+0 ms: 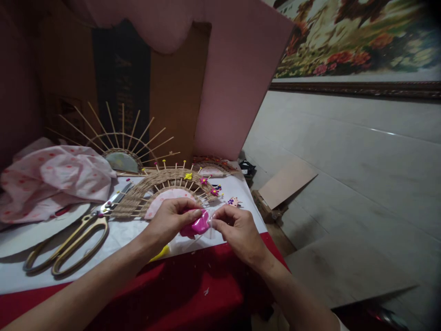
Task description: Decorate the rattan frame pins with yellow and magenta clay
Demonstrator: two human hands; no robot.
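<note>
Between my two hands is a small clear plastic packet (pixel 200 223) with something bright pink inside, perhaps clay. My left hand (pixel 175 215) pinches its pink part between thumb and fingers. At the packet's clear end, the thumb and forefinger of my right hand (pixel 239 230) are pinched together. Just beyond them lies a half-round woven twine fan (pixel 141 188) on sticks, with yellow and pink beads on its tips and small clay flowers on its right side. A yellow item (pixel 161 253) lies partly hidden below my left wrist.
Large scissors (pixel 81 241) lie at left beside a white disc (pixel 44 230) and crumpled pink spotted cloth (pixel 58 179). Behind stand a bare stick fan frame (pixel 120 133) and pink-edged cardboard (pixel 234 78). The table's front hangs red (pixel 193 285); a tiled wall (pixel 344 151) is at right.
</note>
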